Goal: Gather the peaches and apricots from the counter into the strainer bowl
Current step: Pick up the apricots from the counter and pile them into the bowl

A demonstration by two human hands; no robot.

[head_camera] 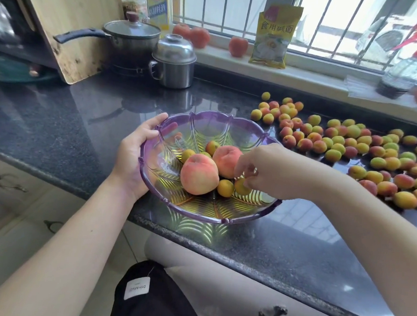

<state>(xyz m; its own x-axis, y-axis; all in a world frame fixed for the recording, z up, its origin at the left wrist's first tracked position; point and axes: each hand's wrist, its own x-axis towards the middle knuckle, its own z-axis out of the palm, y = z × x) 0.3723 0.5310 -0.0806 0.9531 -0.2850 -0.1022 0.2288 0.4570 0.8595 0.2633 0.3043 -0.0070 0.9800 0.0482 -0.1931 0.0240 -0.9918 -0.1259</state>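
The left hand [135, 152] holds the purple strainer bowl [199, 209] by its rim at nine o'clock. The right hand [258, 172] reaches in from three o'clock, fingers pinching a small apricot [240, 187] beside two peaches [199, 174]. It should let go low and gently, so nothing rolls out. Lots more apricots [351, 143] wait on the counter [56, 127] toward two o'clock.
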